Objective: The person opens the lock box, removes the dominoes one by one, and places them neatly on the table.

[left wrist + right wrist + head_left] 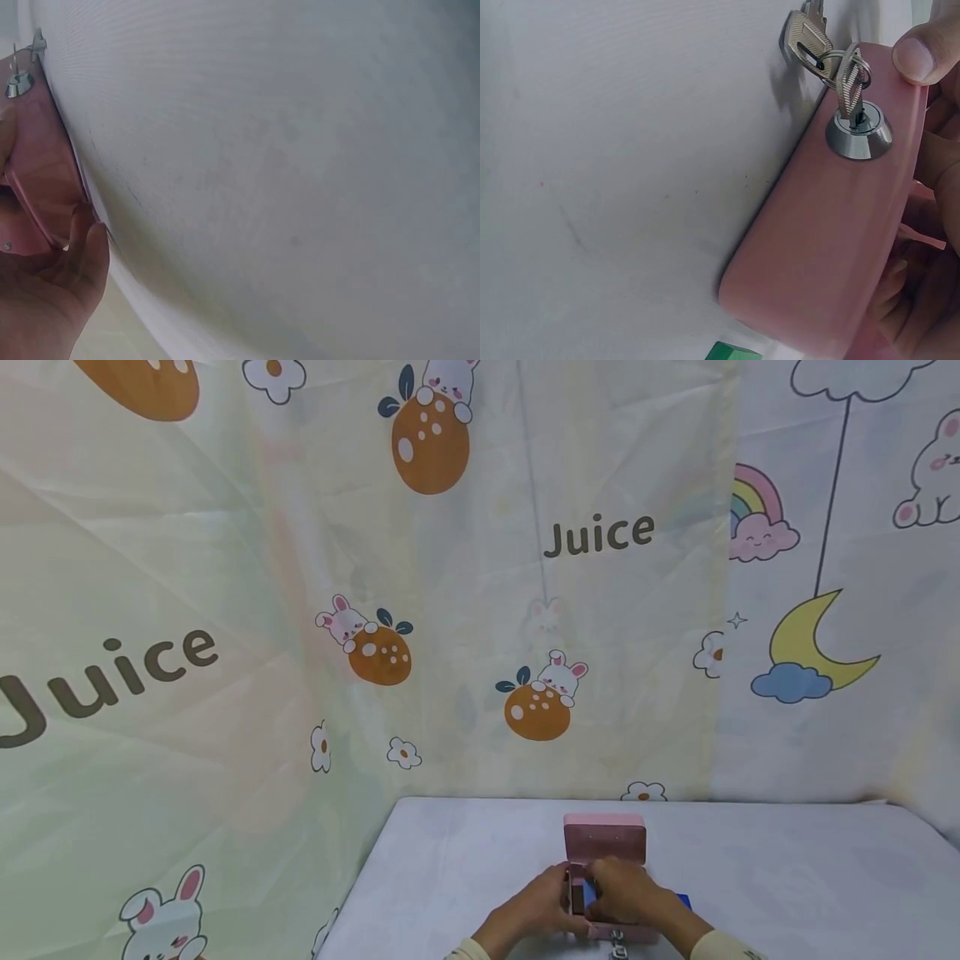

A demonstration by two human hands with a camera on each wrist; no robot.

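A pink metal lockbox stands on the table with its lid raised. My left hand grips its left end, the thumb over the front rim and fingers against the side, as the left wrist view also shows of the box wall. My right hand reaches down into the box with bent fingers, right beside a blue item; I cannot tell whether they hold it. A dark brown piece shows inside at the left. Keys on a ring hang from the front lock.
The white-covered table reaches back to a printed curtain. Just right of the box, a blue object shows behind my right forearm. In the right wrist view a small green block lies near the box's corner.
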